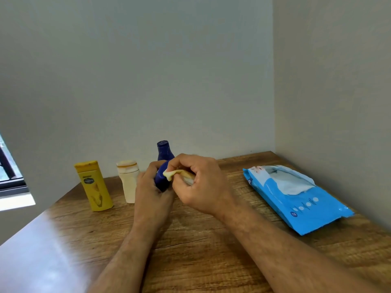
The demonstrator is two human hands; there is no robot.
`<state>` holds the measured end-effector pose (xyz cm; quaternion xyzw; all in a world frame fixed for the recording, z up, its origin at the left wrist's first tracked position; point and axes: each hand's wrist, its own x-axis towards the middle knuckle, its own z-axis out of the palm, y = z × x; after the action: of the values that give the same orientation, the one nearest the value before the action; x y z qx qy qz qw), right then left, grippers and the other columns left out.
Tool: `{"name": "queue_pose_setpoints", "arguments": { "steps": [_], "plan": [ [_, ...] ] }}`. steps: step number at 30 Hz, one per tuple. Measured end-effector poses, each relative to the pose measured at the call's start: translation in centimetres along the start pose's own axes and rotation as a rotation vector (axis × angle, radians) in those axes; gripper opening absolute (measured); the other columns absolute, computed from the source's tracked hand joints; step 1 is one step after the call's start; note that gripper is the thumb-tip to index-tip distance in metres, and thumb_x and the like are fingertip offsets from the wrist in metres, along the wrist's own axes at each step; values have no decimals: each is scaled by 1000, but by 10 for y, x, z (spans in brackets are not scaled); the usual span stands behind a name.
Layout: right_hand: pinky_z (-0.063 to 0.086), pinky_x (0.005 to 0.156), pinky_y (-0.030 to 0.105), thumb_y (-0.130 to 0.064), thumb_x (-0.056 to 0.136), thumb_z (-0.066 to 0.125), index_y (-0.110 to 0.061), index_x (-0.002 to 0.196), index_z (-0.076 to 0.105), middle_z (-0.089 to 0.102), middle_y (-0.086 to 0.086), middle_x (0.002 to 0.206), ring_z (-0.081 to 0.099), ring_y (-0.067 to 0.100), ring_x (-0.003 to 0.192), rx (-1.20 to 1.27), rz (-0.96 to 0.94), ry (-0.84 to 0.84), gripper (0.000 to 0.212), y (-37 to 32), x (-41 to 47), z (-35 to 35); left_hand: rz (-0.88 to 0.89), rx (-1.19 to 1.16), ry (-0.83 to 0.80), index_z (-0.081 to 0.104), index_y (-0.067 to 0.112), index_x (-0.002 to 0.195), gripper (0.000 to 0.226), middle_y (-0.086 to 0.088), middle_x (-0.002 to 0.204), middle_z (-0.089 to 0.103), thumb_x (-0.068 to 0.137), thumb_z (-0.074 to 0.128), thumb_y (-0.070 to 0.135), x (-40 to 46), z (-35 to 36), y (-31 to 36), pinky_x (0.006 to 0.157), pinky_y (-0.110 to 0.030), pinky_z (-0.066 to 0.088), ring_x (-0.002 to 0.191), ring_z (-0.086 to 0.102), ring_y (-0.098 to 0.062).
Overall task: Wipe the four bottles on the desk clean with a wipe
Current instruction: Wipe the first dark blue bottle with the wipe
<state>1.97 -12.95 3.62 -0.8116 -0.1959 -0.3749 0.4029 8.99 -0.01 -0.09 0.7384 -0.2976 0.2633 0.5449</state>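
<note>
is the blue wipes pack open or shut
Open: the wipes pack lies flat on the desk, flap peeled back, a white wipe showing in the opening.

The wood-grain worktop (201, 250) is showing a smooth sheen at left, the blue wipes pack (296, 206) is gleaming as glossy plastic film, and the yellow bottle (95, 187) is looking like smooth plastic.

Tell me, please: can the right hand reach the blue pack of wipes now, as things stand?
Probably yes, but not at once. The wipes pack lies open on the desk to the right, with nothing between it and the right hand. That hand holds a wipe against the blue bottle.
</note>
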Motion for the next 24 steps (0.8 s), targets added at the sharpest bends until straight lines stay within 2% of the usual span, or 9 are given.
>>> {"name": "queue_pose_setpoints", "arguments": {
  "steps": [4,7,11,13,16,19,21,23,24],
  "plan": [
    [52,58,17,-14,90,61,-23,98,67,67,-11,84,64,5,73,46,123,153,13,6,6,-4,-7,-111,-35,63,30,107,38,2,86,68,76,68,9,-1,-1,11,75,-53,56,78,64,-24],
    [51,59,14,-12,91,61,-21,99,67,66,-12,84,63,2,76,33,115,139,13,8,5,-6,-28,-215,-42,62,34,100,41,-1,80,64,68,63,8,-2,-2,19,66,-53,53,72,61,-32],
    [48,59,12,-15,93,60,-22,100,67,66,-12,85,62,1,74,47,132,90,12,6,3,-4,-138,-438,20,58,26,108,46,-1,89,68,65,72,20,-5,-4,22,68,-30,57,82,67,-22],
    [47,62,11,-17,94,61,-24,99,68,67,-13,87,62,-1,77,58,154,129,11,6,4,-4,-200,-588,43,54,22,120,65,-1,99,68,61,80,28,-3,-6,21,73,-31,58,89,68,-20],
    [49,62,13,-20,95,62,-23,96,68,67,-13,88,62,1,79,137,173,172,7,5,6,-5,-241,-678,86,39,30,135,82,-10,114,65,67,83,18,-1,-8,22,72,-34,59,94,69,-21],
    [53,58,22,-28,96,64,-26,93,68,67,-6,89,64,12,79,266,248,98,5,3,5,-3,-229,-669,96,45,34,123,63,-13,114,68,77,84,16,-2,-7,26,70,-41,61,94,70,-27],
    [54,54,25,-33,95,64,-28,95,67,66,1,91,66,22,80,327,305,55,6,2,4,-3,-193,-598,99,61,27,109,32,-2,123,65,81,76,28,-1,-6,26,77,-42,61,111,66,-29],
    [53,50,24,-34,95,64,-28,97,67,65,5,93,67,20,74,353,321,33,6,1,3,-2,-157,-453,125,73,30,97,15,22,131,58,86,67,38,0,-6,26,98,-38,53,136,49,-13],
    [52,48,22,-33,95,64,-27,98,67,65,5,93,65,17,71,362,322,32,7,1,3,-2,-142,-388,128,75,33,96,14,27,136,51,93,61,36,0,-7,25,103,-30,48,140,40,2]
  ]
}}
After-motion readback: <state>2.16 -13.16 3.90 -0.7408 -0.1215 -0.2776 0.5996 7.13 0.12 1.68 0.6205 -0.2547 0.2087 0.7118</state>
